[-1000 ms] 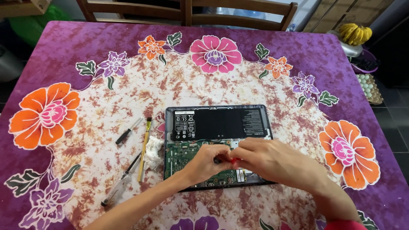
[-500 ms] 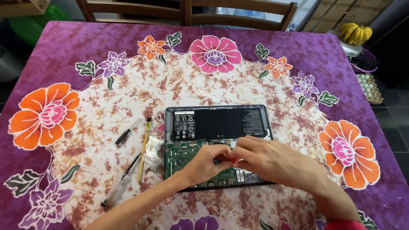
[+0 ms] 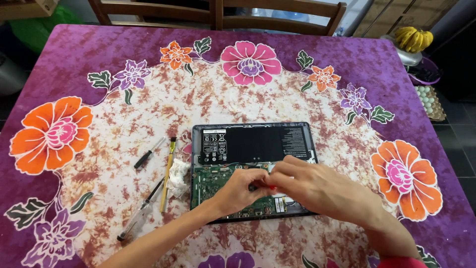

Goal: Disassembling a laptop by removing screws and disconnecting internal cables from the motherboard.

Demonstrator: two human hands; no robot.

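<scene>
Hardly anything has shifted over the last second: both hands stay bunched over the green circuit board (image 3: 218,184) of the opened laptop (image 3: 254,167) in the middle of the table (image 3: 347,64), so the work remains at that spot. The left hand (image 3: 239,190) and right hand (image 3: 317,191) meet fingertip to fingertip, pinching a small red-and-black piece (image 3: 263,187); what it is cannot be told. Screwdrivers (image 3: 148,154) and a brush (image 3: 167,173) lie to the left.

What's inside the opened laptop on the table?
The opened laptop shows a black battery and a green circuit board. Left hand and right hand cover the middle, pinching something small and red.
</scene>
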